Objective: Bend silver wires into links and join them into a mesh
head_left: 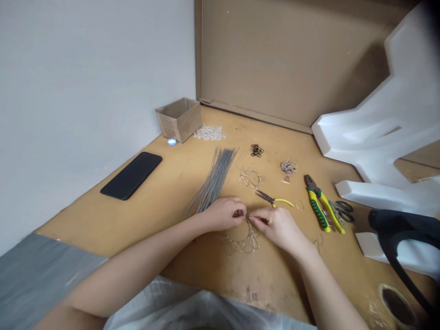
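Observation:
Near the front of the table, my left hand (227, 213) is closed in a pinch on the top of a looped wire ring (253, 244). From the other side, my right hand (277, 225) pinches at the same spot, its thumb and fingertips pressed together; what lies between them is too small to make out. Thin silvery loops of the ring hang below both hands. Just beyond lie a bundle of straight grey wires (220, 174), another bent wire ring (251, 178) and yellow-handled needle-nose pliers (271, 199).
Green-and-yellow combination pliers (321, 206) and dark-handled scissors (343, 211) lie at the right, beside white foam pieces (364, 137). Farther back are black rings (256, 150), coiled wire (288, 167), clear beads (209, 133) and a cardboard box (185, 121). A black phone (132, 176) lies left.

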{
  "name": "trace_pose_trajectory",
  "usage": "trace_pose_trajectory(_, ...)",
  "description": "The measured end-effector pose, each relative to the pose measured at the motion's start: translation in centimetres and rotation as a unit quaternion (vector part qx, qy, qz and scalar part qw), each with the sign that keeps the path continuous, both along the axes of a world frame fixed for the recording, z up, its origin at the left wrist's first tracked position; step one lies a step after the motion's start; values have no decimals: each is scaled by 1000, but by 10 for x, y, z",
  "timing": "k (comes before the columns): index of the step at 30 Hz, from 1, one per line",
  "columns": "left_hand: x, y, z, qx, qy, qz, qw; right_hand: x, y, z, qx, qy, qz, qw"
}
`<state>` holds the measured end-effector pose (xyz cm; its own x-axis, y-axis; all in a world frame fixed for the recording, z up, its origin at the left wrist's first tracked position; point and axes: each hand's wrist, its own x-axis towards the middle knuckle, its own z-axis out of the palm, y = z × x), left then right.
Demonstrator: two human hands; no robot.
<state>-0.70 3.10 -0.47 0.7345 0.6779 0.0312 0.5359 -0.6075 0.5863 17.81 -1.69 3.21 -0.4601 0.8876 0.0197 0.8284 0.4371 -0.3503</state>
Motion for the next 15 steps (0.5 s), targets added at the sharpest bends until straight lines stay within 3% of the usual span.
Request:
trace_pose_trajectory(6,0,0,-1,4,4,-11,1000,1,1,1,-62,50,-34,996)
trace_pose_trajectory(15,0,1,-3,1,5,-10,1000,3,1,3,-79,77,-58,992)
